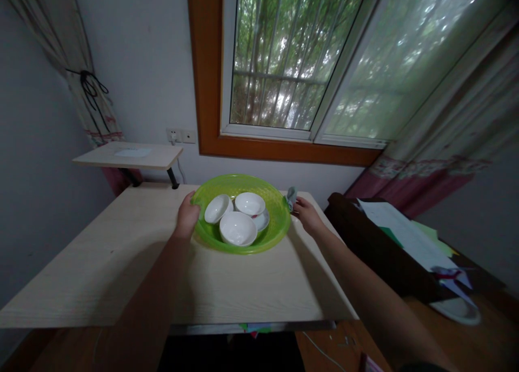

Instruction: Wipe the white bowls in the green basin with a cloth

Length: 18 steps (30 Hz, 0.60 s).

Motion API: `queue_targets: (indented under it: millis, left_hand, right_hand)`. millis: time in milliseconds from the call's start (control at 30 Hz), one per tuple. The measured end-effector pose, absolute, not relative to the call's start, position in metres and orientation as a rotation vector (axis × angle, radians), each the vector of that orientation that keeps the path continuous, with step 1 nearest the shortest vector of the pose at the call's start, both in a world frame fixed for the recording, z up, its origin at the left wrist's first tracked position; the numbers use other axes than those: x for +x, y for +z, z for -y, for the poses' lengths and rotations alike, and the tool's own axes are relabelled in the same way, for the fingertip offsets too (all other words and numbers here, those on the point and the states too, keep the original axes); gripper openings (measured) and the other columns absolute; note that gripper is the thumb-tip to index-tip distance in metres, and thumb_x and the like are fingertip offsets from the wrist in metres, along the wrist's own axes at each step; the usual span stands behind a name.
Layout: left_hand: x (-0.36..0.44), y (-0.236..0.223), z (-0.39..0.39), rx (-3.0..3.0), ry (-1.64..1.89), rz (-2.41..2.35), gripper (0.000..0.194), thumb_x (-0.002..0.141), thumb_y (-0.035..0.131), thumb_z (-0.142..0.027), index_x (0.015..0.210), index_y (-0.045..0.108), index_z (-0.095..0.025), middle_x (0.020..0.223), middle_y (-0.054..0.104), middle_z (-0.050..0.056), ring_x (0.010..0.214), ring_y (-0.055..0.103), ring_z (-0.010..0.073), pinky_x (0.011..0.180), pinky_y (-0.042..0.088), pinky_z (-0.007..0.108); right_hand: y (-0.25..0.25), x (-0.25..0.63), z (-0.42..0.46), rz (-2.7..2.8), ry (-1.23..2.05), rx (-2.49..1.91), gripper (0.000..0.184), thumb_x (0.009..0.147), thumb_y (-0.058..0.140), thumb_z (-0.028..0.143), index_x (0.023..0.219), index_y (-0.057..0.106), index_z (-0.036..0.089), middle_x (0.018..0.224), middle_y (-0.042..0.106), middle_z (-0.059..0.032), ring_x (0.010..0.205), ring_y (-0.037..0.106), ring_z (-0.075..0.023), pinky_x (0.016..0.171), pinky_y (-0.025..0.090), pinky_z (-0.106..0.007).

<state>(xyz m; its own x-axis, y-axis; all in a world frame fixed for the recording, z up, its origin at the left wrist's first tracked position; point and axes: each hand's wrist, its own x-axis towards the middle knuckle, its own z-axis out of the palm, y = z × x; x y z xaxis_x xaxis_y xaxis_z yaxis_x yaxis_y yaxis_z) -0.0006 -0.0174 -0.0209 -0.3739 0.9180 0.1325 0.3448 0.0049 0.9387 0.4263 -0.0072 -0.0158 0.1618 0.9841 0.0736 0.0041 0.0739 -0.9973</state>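
Observation:
A round green plastic basin point(275, 226) sits on a pale wooden table point(121, 264) and holds three white bowls point(238, 228) with a white plate under them. My left hand point(187, 216) is closed on the basin's left rim. My right hand point(307, 214) rests at the basin's right side, fingers curled next to a small grey-green cloth point(291, 197) at the rim. Whether it grips the cloth or the rim I cannot tell.
A small raised shelf point(130, 155) stands at the table's back left, below a wall socket point(180, 136). A dark desk point(377, 247) with papers point(405, 226) is to the right. A barred window and curtains lie behind.

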Motion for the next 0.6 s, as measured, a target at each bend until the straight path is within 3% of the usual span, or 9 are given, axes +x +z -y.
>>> queue_targets:
  millis: [167, 333, 433, 500, 600]
  left_hand:
    - [0.007, -0.023, 0.032, 1.254, 1.513, -1.812, 0.072, 0.071, 0.053, -0.001, 0.14, 0.063, -0.018, 0.136, 0.069, 0.012, 0.124, 0.067, 0.0274, 0.111, 0.052, 0.039]
    - [0.015, -0.027, 0.046, 1.553, 1.573, -1.976, 0.067, 0.07, 0.05, 0.005, 0.132, 0.067, -0.016, 0.149, 0.054, 0.016, 0.149, 0.045, 0.0308, 0.129, 0.033, 0.048]
    - [0.019, -0.019, 0.055, 1.97, 1.552, -1.918, 0.057, 0.075, 0.048, 0.006, 0.122, 0.071, -0.016, 0.146, 0.057, 0.015, 0.158, 0.03, 0.0335, 0.132, 0.025, 0.054]
    - [0.02, -0.01, 0.062, 2.271, 1.455, -1.767, 0.045, 0.082, 0.049, 0.001, 0.116, 0.073, -0.017, 0.138, 0.063, 0.014, 0.155, 0.035, 0.034, 0.13, 0.03, 0.056]
    - [0.021, 0.004, 0.073, 2.611, 1.134, -1.344, 0.029, 0.098, 0.05, -0.014, 0.113, 0.074, -0.019, 0.119, 0.073, 0.01, 0.123, 0.064, 0.0271, 0.114, 0.05, 0.048]
  right_hand:
    - [-0.03, 0.413, 0.025, 0.994, 1.142, -1.153, 0.038, 0.062, 0.085, 0.037, 0.098, 0.078, 0.023, 0.099, 0.08, -0.0038, 0.088, 0.072, -0.0206, 0.083, 0.058, -0.033]
    - [-0.047, 0.396, 0.037, 0.969, 1.197, -1.098, 0.037, 0.064, 0.084, 0.035, 0.099, 0.081, 0.025, 0.105, 0.082, -0.0035, 0.096, 0.074, -0.0236, 0.093, 0.059, -0.037]
    - [-0.058, 0.39, 0.043, 0.975, 1.244, -1.123, 0.038, 0.068, 0.084, 0.037, 0.104, 0.081, 0.025, 0.11, 0.082, -0.0049, 0.102, 0.075, -0.027, 0.097, 0.058, -0.041]
    - [-0.064, 0.388, 0.045, 0.985, 1.231, -1.141, 0.038, 0.07, 0.084, 0.037, 0.106, 0.082, 0.025, 0.112, 0.082, -0.0052, 0.106, 0.075, -0.0283, 0.101, 0.058, -0.043]
    - [-0.068, 0.387, 0.045, 1.026, 1.17, -1.155, 0.038, 0.071, 0.082, 0.038, 0.107, 0.082, 0.025, 0.113, 0.082, -0.0055, 0.113, 0.074, -0.0301, 0.108, 0.054, -0.046]
